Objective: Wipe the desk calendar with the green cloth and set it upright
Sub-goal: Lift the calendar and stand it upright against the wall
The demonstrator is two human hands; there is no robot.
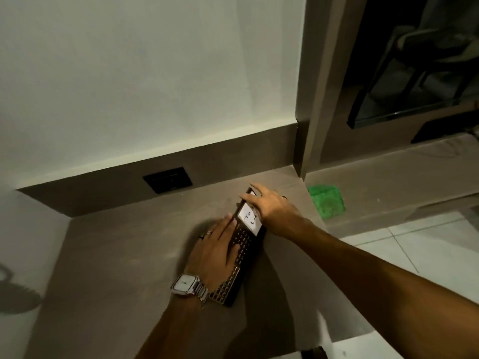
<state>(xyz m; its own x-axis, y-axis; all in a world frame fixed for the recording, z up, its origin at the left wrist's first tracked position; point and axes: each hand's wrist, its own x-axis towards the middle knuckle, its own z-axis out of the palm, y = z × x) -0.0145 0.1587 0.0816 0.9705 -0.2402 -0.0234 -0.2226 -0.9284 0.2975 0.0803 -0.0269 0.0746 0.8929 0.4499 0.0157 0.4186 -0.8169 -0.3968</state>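
Observation:
The desk calendar [246,239] is a long dark piece with a grid of small numbers and a white note card on its far part. It lies near the right edge of the brown desk [124,255]. My left hand [215,252], with a silver watch and rings, presses flat on its near half. Over the far end, my right hand [269,206] grips the calendar beside the white card. The green cloth [328,202] lies crumpled on the lower ledge to the right, apart from both hands.
A black wall socket [168,180] sits in the brown backsplash behind the desk. A brown pillar [308,99] stands at the desk's far right corner. White tiled floor [414,244] shows to the right, and a dark chair [414,47] beyond it.

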